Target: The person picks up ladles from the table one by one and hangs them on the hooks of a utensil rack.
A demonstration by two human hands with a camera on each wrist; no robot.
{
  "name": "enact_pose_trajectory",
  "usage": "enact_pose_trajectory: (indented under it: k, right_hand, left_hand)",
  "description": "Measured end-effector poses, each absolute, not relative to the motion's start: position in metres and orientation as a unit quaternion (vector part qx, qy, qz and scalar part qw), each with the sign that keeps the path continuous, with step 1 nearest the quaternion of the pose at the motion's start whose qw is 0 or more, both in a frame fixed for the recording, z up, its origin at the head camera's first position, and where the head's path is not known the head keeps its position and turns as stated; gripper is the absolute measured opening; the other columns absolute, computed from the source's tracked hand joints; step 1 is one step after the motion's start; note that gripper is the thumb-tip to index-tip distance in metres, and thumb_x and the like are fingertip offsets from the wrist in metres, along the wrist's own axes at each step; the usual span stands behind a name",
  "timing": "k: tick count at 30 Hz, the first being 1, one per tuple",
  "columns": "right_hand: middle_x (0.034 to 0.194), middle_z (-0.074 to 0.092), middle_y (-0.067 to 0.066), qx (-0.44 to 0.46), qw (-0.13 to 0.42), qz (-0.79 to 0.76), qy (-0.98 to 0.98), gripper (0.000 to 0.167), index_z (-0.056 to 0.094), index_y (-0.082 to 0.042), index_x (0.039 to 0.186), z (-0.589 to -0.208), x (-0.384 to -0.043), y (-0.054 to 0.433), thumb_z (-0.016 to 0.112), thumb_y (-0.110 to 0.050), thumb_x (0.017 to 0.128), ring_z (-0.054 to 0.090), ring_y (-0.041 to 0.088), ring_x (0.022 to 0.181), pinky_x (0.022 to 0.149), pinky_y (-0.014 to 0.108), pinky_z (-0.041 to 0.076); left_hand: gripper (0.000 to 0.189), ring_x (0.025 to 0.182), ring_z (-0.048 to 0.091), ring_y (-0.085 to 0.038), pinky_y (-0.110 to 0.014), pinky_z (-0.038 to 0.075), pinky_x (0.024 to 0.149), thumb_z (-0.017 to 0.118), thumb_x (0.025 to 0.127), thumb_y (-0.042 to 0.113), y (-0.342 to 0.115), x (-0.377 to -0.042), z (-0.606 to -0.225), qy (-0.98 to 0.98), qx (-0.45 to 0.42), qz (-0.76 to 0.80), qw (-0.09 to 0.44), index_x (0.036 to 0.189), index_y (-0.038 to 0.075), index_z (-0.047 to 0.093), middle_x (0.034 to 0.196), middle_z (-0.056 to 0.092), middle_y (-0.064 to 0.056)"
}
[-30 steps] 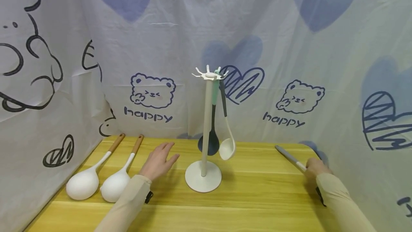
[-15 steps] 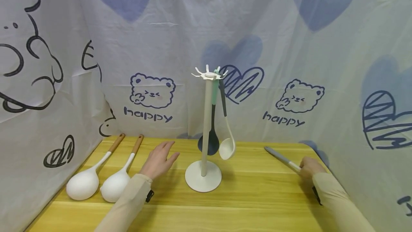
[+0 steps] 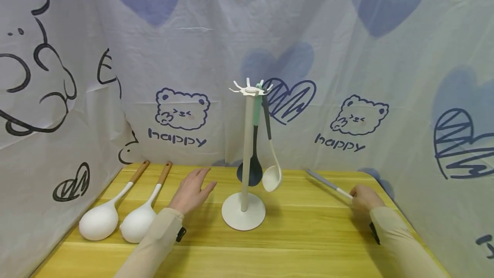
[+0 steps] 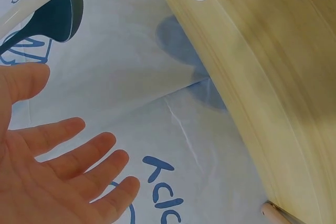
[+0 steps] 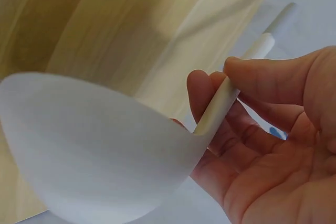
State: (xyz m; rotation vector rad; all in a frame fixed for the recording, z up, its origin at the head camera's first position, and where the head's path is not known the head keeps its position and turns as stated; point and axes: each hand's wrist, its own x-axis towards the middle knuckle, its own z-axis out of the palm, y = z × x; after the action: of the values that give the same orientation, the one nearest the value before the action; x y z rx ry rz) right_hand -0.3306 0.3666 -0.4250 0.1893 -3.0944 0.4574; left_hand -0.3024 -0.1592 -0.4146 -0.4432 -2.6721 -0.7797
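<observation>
My right hand (image 3: 366, 199) pinches the white shaft of a ladle (image 5: 100, 150) between thumb and fingers. The ladle's white bowl fills much of the right wrist view, and its grey handle (image 3: 322, 179) points to the back left in the head view. My left hand (image 3: 191, 191) is held beside the white utensil stand (image 3: 247, 149), palm up to the camera in its wrist view, fingers spread and holding nothing. From the stand's hooks hang a dark ladle with a mint handle (image 3: 255, 170) and a white ladle with a grey handle (image 3: 272, 178).
Two white ladles with wooden handles lie at the table's left, one outer ladle (image 3: 99, 221) and one inner ladle (image 3: 138, 224) beside my left forearm. The wooden table (image 3: 301, 235) is bounded by a printed cloth (image 3: 247, 20) at the back and sides.
My right hand has moved left with the ladle, whose grey handle end now lies closer to the stand. The left hand has stayed nearly still.
</observation>
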Motion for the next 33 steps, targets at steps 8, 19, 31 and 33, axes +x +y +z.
enact_pose_trajectory:
  k: [8,19,31,33]
  right_hand:
    - [0.082,0.067,0.014,0.060,0.023,0.168,-0.984,0.024,0.070,0.007,0.097,-0.422,-0.331,0.351,0.058,0.002,0.077,0.056,0.024,0.072,0.067,0.042,0.050]
    - [0.081,0.067,0.010,0.076,0.054,0.180,-0.979,0.016,0.071,0.002,0.095,-0.419,-0.330,0.330,0.060,0.001,0.083,0.052,0.022,0.069,0.062,0.036,0.046]
    - [0.092,0.071,0.014,0.096,0.089,0.233,-0.964,0.017,0.066,0.002,0.104,-0.411,-0.327,0.310,0.058,-0.001,0.090,0.056,0.019,0.071,0.060,0.032,0.046]
    - [0.094,0.071,0.014,0.096,0.091,0.248,-0.960,0.018,0.066,0.001,0.107,-0.408,-0.326,0.305,0.057,-0.002,0.091,0.056,0.018,0.071,0.060,0.030,0.044]
  left_hand:
    - [0.052,0.128,0.052,-0.038,-0.054,0.043,0.108,0.057,0.099,0.034,-0.157,-0.303,-0.410,-0.928,-0.144,-0.295,0.178,0.141,0.004,0.049,0.140,0.054,-0.019]
    - [0.041,0.117,0.061,-0.035,-0.051,0.050,0.100,0.058,0.099,0.032,-0.152,-0.302,-0.402,-0.905,-0.134,-0.323,0.240,0.128,0.004,0.060,0.128,0.064,-0.017]
    - [0.038,0.114,0.062,-0.035,-0.052,0.052,0.097,0.057,0.100,0.031,-0.147,-0.302,-0.393,-0.885,-0.137,-0.352,0.271,0.129,0.006,0.060,0.124,0.066,-0.016]
    - [0.039,0.113,0.062,-0.036,-0.052,0.052,0.096,0.058,0.099,0.030,-0.145,-0.302,-0.389,-0.880,-0.138,-0.357,0.280,0.130,0.006,0.059,0.122,0.067,-0.016]
